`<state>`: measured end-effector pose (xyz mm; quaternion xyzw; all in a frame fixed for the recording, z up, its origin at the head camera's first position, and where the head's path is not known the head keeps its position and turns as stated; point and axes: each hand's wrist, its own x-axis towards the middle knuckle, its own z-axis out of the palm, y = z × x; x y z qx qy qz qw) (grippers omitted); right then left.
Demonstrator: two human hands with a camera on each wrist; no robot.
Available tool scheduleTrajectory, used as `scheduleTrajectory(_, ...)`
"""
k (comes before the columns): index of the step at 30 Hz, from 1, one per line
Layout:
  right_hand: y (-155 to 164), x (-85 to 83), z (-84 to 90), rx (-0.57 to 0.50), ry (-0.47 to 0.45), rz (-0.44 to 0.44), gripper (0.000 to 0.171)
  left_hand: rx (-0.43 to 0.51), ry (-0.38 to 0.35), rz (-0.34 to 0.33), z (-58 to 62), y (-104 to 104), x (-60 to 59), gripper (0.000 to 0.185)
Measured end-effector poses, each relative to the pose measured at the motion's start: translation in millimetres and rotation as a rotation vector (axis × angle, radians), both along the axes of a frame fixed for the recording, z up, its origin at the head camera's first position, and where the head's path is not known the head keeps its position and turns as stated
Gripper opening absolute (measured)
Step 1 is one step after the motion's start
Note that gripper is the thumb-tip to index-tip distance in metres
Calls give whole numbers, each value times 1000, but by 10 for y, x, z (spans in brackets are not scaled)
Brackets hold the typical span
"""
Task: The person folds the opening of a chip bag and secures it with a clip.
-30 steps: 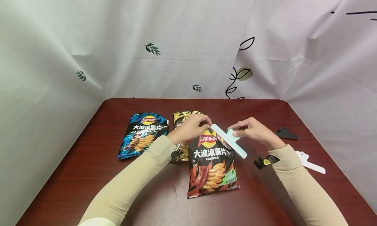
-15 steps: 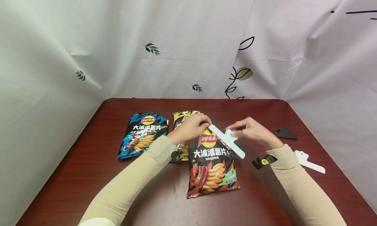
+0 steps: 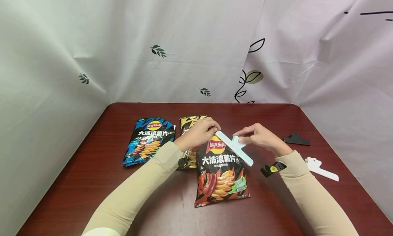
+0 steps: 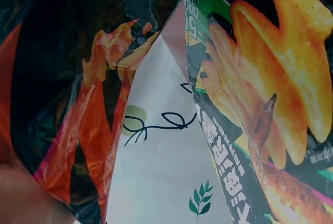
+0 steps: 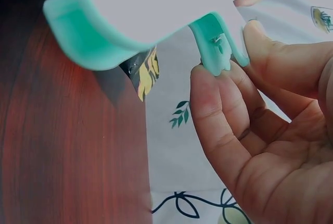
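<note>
So the right hand (image 3: 259,136) has the mint-green bag clip (image 3: 234,148) by its handle tabs. In the right wrist view you can see the fingertips (image 5: 208,86) and thumb pressed on the little green tabs of the clip (image 5: 130,21), so that grip is a pinch, fingers curled around the handle end. The long bar of the clip runs diagonally away from that grip, up and left toward the other hand and down and right past the edge of the bag. It sits right across the top of the red-and-black chip bag (image 3: 221,174), which lies flat on the worktop (image 3: 270,202) with its bottom end pointing at the person.

The left hand (image 3: 199,132) is curled over the top left corner of that same bag, just where the far tip of the clip ends up, so hand and clip tip are touching or as good as. That grip looks closed on the bag's top edge. The left wrist view is just bag (image 4: 260,104) foil up close, can't make out fingers there.

Other stuff on the worktop: a blue chip bag (image 3: 148,140) off to the left, a yellow-and-black chip bag (image 3: 191,121) half hidden behind the left hand, a black clip (image 3: 296,139) and a white clip (image 3: 320,168) lying well off to the right, apart from each other.
</note>
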<state>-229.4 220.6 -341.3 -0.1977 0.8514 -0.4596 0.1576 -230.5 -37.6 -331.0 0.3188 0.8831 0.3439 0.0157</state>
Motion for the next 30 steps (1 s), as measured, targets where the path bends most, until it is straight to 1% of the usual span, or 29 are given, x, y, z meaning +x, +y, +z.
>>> scheduleTrajectory(8, -35, -6, -2, -5, -9, -10, 28, -4, 19, 5, -8, 0, -1, 25)
scheduleTrajectory(14, -56, 2, 4, 8, -3, -19, 28, -14, 17, 13, -3, 3, 2, 25)
scheduleTrajectory(20, -74, 3, -3, -12, -11, -15, 28, -19, 11, 17, -6, 7, -4, 26)
scheduleTrajectory(30, -74, -3, -11, -13, -14, -16, 28, -25, 33, 20, 1, 13, -2, 25)
